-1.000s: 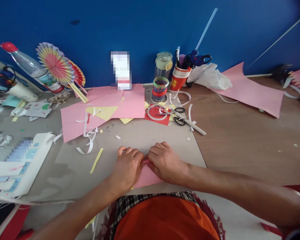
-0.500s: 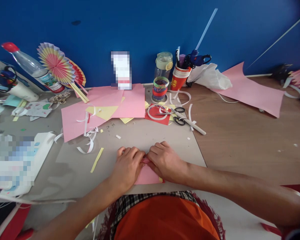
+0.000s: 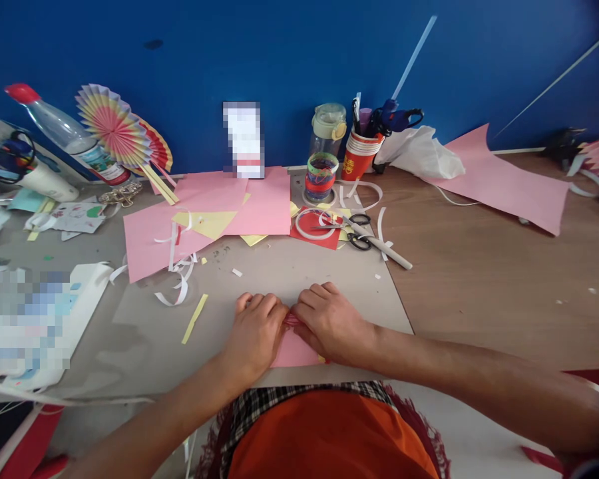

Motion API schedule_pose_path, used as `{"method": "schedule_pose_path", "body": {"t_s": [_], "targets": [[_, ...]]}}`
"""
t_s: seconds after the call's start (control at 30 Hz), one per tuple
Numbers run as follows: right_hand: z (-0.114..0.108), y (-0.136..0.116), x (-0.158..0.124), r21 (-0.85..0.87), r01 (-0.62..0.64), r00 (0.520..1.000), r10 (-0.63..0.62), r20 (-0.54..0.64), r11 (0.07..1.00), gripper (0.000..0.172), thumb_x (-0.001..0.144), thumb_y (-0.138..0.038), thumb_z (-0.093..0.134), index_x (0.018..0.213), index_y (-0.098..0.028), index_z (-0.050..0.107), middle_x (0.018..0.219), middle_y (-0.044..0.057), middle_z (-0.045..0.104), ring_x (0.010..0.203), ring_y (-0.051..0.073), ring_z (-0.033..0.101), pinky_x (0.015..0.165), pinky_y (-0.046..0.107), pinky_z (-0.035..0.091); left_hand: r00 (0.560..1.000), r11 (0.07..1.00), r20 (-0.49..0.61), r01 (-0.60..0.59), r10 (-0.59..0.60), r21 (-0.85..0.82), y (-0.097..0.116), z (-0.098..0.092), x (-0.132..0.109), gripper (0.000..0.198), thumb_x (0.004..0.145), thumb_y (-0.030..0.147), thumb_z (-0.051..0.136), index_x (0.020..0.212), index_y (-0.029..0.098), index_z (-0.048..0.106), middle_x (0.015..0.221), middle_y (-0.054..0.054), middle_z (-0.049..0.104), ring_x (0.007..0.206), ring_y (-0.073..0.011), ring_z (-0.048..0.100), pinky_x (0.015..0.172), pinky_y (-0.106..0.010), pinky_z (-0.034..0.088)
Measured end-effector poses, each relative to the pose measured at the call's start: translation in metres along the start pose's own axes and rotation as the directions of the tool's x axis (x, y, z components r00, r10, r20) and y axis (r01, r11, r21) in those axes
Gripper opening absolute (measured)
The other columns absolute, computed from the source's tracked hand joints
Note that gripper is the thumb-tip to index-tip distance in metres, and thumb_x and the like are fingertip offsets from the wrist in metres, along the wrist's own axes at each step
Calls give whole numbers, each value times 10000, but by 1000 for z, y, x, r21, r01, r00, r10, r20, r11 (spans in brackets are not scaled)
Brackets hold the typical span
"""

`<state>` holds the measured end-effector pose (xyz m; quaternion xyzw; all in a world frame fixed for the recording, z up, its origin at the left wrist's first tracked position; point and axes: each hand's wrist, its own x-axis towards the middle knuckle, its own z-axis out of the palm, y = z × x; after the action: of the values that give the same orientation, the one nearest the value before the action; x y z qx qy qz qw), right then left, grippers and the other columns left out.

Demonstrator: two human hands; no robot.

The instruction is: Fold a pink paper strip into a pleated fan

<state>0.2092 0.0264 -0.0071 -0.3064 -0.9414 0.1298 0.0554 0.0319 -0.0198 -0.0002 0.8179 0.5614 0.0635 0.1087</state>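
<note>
While fingers of both hands curl closed, left hand and right hand pinch far edge of pink paper sheet; fingertips hidden, firmness of pinch cannot be told. Stacked folds at that edge run crosswise, hand to hand; unfolded part lies on body side of grip, over grey mat. Neither hand nearer: one at each side of folds. Sheet's own long axis uncertain, side edges partly covered. Farther out: yellow paper strip left of left hand; black-handled scissors beyond right hand.
</note>
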Motion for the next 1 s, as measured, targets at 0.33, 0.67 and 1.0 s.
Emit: {"method": "schedule_pose_path", "body": {"t_s": [0.33,0.67,1.0], "targets": [[-17,3,-10,129,5,994,9,-106,992,314,814,-315,601,1073,-138,586,998,104,583,932,238,473,832,370,316,988,997,-154,-24,13,-68,1,-5,-8,153,906,163,398,885,198,546,867,-25,606,832,-186,541,865,-389,288],[-15,-2,-8,126,22,996,-10,-94,992,146,857,-180,474,843,-136,612,761,60,626,716,170,511,757,325,299,986,991,-162,-56,36,-121,5,-3,-7,168,903,135,383,955,184,535,851,-43,613,791,-188,545,829,-367,386],[-56,40,27,545,-153,935,299,-191,824,447,767,-269,620,1186,-133,537,876,53,631,750,156,554,709,270,406,975,812,-81,127,-209,-569,-14,-28,50,180,863,241,459,905,181,624,801,-22,616,727,-150,560,648,-251,431]]}}
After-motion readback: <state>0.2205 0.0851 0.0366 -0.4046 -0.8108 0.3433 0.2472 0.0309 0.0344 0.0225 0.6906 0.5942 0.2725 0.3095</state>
